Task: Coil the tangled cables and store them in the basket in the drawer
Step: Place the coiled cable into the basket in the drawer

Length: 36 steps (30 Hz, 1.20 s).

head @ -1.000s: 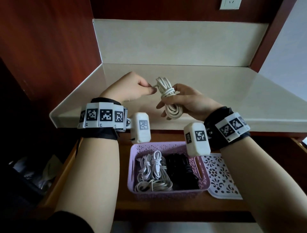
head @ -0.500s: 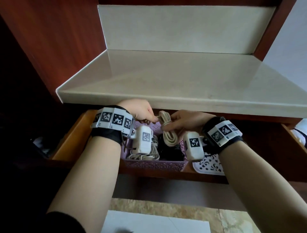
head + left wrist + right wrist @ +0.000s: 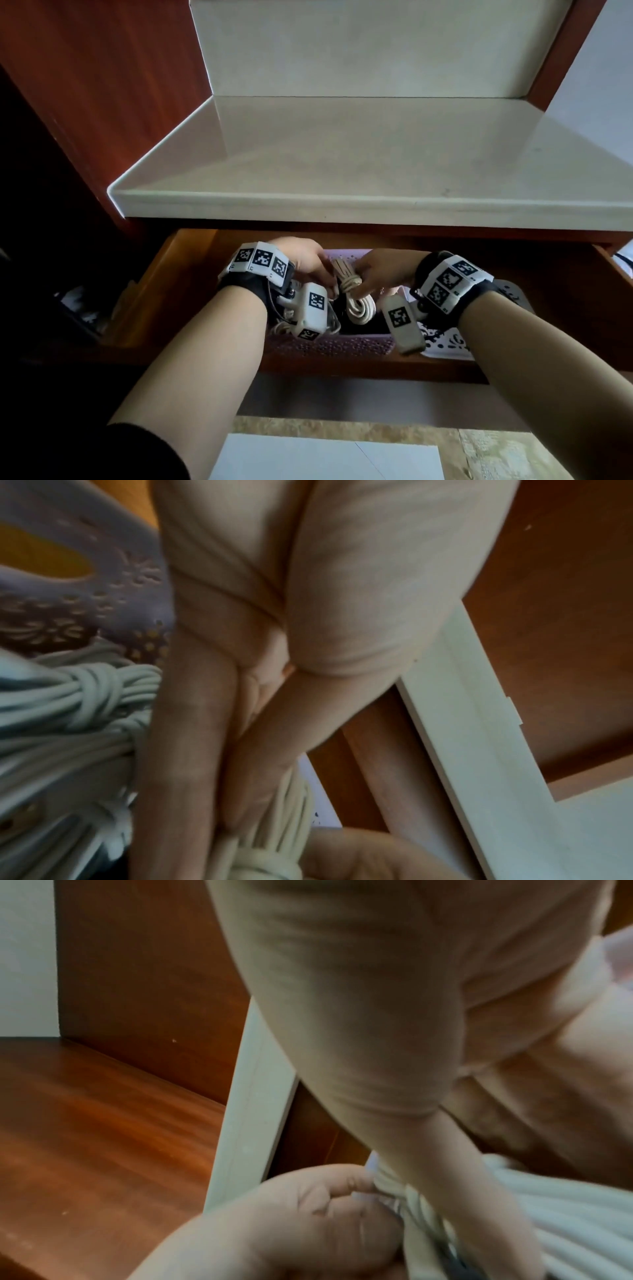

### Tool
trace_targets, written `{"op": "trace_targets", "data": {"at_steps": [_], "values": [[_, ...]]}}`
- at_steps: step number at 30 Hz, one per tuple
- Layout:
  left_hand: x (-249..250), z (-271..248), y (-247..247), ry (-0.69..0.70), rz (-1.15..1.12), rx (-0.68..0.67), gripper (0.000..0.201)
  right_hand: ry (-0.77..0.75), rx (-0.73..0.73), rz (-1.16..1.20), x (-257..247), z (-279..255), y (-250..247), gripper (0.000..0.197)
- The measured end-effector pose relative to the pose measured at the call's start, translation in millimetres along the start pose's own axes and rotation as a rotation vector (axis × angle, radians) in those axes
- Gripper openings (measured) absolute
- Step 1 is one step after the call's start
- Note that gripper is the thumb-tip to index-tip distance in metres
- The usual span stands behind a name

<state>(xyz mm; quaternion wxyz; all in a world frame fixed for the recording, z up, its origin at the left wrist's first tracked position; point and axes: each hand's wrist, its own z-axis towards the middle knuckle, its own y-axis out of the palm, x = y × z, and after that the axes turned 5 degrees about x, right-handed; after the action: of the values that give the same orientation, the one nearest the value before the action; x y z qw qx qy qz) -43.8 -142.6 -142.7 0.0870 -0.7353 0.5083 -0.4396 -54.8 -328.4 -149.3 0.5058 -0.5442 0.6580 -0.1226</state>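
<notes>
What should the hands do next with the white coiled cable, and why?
Probably lower the white coiled cable a little more and let go. Both the left hand and the right hand hold it directly over the purple basket in the open drawer, and it is already tied.

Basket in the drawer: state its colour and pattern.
Pale purple basket, walls perforated with small holes; clearest in the head view.

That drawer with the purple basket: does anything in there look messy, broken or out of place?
Nothing stands out. The white cable bundle is neatly coiled and tied, held by the right hand and left hand over the purple basket, which sits squarely in the drawer beside a white perforated lid.
</notes>
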Motion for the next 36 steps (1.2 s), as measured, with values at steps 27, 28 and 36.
{"op": "trace_targets", "data": {"at_steps": [27,28,36], "values": [[0,11,3,-0.167,0.250,0.273,0.016,0.270,0.025,-0.041,-22,19,23,0.023],[1,10,3,-0.162,0.257,0.273,0.018,0.257,0.030,-0.043,-21,19,25,0.021],[-4,12,20,-0.205,0.028,0.312,0.024,0.129,0.042,0.024,-19,-4,38,0.035]]}}
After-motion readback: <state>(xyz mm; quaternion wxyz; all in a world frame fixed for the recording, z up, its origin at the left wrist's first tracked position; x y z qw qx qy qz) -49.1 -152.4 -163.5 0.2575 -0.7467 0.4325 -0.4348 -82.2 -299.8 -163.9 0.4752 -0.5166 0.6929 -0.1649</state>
